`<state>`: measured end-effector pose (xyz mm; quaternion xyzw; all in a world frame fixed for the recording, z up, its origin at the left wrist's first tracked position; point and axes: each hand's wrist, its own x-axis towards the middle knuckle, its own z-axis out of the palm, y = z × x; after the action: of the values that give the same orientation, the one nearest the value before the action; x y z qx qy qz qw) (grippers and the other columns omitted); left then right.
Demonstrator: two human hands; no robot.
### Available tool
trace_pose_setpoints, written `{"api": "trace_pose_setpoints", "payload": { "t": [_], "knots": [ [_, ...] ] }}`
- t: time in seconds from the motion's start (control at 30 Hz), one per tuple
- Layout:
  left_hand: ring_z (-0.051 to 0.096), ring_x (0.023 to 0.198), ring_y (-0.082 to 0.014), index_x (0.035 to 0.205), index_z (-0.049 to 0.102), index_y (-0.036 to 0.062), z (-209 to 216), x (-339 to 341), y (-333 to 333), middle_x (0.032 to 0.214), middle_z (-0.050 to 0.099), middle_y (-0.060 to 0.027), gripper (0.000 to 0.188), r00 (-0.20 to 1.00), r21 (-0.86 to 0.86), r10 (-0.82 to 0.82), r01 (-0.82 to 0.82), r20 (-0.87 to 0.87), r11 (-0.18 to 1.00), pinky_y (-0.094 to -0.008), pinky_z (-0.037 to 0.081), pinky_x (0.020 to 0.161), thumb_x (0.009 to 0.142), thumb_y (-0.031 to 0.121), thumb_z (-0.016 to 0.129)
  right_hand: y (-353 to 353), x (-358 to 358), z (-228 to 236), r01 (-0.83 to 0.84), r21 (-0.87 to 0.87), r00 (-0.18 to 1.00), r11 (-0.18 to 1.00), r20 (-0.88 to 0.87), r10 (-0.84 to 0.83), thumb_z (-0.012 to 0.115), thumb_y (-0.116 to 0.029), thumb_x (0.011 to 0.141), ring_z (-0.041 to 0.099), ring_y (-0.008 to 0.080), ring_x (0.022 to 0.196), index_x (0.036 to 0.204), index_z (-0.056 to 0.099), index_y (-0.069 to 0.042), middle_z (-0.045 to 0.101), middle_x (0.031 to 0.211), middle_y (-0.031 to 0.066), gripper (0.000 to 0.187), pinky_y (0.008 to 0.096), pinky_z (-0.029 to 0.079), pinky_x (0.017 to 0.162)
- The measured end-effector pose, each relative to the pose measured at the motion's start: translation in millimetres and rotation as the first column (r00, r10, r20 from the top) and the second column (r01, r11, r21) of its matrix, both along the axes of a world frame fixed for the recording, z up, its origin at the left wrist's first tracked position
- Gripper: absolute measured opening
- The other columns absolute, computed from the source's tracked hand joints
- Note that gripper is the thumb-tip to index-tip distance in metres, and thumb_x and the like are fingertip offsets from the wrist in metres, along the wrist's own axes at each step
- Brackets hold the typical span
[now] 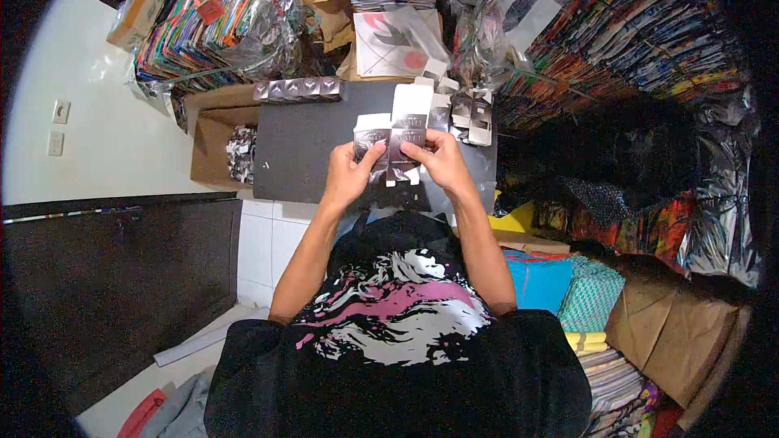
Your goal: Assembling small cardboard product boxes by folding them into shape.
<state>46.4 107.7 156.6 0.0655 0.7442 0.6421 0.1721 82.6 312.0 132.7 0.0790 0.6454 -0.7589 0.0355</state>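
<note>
- Both hands were raised over the dark grey board (pixel 304 154), and between them I saw a small flat carton (pixel 399 139), dark-printed with white flaps, partly unfolded.
- My left hand (pixel 350 174) pinched the carton's left panel, thumb on the front and fingers curled behind.
- My right hand (pixel 442 161) gripped its right side, thumb pressed on the face and fingers wrapped round the edge.
- One row of finished dark boxes (pixel 299 89) stood along the board's far edge.
- Several more folded cartons (pixel 473 113) lay just right of the held one.
- An open brown cardboard box (pixel 213 139) sat touching the board's left side.
- Stacks of colourful packets (pixel 617 40) rose behind.
</note>
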Motion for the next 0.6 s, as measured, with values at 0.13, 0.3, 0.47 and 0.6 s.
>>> {"api": "trace_pose_setpoints", "payload": {
  "t": [0.13,0.3,0.47,0.6],
  "knots": [
    [0.068,0.088,-0.009,0.12,0.07,-0.0036,-3,-2,-10,0.106,0.075,-0.0061,0.039,0.988,0.121,-0.128,0.117,0.091,0.986,-0.0275,0.055,0.077,0.1,0.03,0.073,4,-1,5,-0.054,-0.056,0.998,0.997,-0.029,0.052,0.078,-0.015,0.094,0.068,0.0099,0.087,0.107,0.076,0.0,0.077,0.098,0.0038,0.02,0.028,0.055,0.081],
    [0.058,0.132,-0.0249,0.157,0.033,-0.0019,-19,-2,-32,0.148,0.054,-0.015,0.11,0.829,0.642,-0.495,0.234,0.26,0.73,-0.0404,0.049,0.111,0.084,0.071,0.073,-4,1,15,-0.11,-0.306,0.993,0.946,-0.062,0.096,0.074,-0.006,0.096,0.067,0.012,0.1,0.138,0.054,0.0,0.073,0.117,0.0049,0.047,0.0284,0.054,0.088],
    [0.059,0.126,-0.0219,0.158,0.03,-0.0012,-17,-1,-13,0.147,0.053,-0.0141,0.1,0.927,0.61,-0.29,0.09,0.237,0.787,-0.0365,0.051,0.104,0.085,0.037,0.086,-17,0,6,-0.106,-0.02,0.994,0.994,-0.003,0.106,0.061,-0.017,0.106,0.059,0.0147,0.118,0.156,0.041,0.002,0.061,0.139,0.0095,0.057,0.0324,0.05,0.102],
    [0.068,0.099,-0.0158,0.128,0.062,-0.0013,12,-2,-6,0.115,0.072,-0.0091,0.051,0.992,0.184,0.057,-0.076,0.109,0.98,-0.0317,0.055,0.089,0.091,0.029,0.082,-12,-1,22,0.02,-0.288,0.989,0.958,0.144,0.023,0.047,-0.042,0.112,0.052,0.0188,0.132,0.157,0.041,-0.001,0.056,0.147,0.009,0.061,0.0373,0.041,0.113]
  ]
}}
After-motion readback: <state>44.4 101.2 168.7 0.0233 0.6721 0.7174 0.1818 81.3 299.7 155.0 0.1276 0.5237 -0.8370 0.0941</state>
